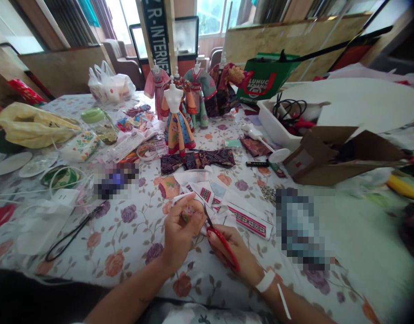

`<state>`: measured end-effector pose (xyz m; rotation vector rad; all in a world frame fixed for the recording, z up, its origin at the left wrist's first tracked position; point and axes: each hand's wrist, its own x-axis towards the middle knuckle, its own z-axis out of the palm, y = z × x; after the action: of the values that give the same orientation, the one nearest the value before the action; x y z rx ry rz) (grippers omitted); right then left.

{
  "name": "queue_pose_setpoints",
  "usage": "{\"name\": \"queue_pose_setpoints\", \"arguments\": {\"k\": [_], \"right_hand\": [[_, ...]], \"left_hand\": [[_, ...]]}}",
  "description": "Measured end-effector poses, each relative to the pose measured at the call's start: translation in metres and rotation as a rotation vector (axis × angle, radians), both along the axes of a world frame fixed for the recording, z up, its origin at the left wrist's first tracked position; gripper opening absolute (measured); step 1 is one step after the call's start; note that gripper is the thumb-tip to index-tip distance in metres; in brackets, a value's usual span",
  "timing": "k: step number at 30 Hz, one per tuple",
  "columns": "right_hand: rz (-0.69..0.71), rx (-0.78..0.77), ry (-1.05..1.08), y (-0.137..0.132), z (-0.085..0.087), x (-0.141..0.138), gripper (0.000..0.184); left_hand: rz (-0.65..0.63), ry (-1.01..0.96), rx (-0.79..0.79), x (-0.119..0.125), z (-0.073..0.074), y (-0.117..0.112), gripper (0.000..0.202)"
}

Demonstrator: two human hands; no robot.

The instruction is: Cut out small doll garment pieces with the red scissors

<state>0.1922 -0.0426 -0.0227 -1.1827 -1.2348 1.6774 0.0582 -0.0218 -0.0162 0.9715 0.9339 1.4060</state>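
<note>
My left hand (180, 229) pinches a small piece of patterned fabric (189, 211), orange with a floral print, partly hidden by the fingers. In my right hand (238, 252) are red-handled scissors (223, 245), their dark blades pointing up and left beside the fabric's right edge. Whether the blades touch the cloth I cannot tell. Just beyond both hands lie white fabric scraps and a strip with a red and black woven band (250, 221). A flat orange patterned piece (169, 186) lies left of these. Farther off is a folded dark purple patterned cloth (207, 159).
Small dress forms in robes stand behind, the front one with a white torso (173, 99). To the right are a cardboard box (315, 162), a white bin (277, 121) and a green bag (264, 83). A power strip (54, 207) with cables sits left, near a lidded jar (100, 126).
</note>
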Motion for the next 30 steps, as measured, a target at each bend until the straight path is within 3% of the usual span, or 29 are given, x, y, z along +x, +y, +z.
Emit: {"name": "queue_pose_setpoints", "arguments": {"k": [14, 20, 24, 27, 30], "right_hand": [[0.048, 0.036, -0.024, 0.001, 0.001, 0.001, 0.050], [0.078, -0.013, -0.001, 0.004, 0.002, 0.005, 0.050], [0.132, -0.076, 0.122, 0.008, 0.002, 0.012, 0.049], [0.106, -0.111, 0.200, 0.009, 0.000, 0.012, 0.048], [0.125, -0.153, 0.198, 0.010, -0.003, 0.010, 0.048]], "left_hand": [[-0.041, -0.045, 0.037, -0.006, 0.003, 0.004, 0.025], [0.059, 0.003, -0.028, -0.009, 0.001, 0.011, 0.026], [0.098, 0.013, -0.156, -0.013, 0.004, 0.020, 0.031], [-0.034, 0.117, -0.202, -0.011, 0.006, 0.019, 0.031], [-0.234, 0.097, -0.223, -0.007, 0.005, 0.013, 0.040]]}}
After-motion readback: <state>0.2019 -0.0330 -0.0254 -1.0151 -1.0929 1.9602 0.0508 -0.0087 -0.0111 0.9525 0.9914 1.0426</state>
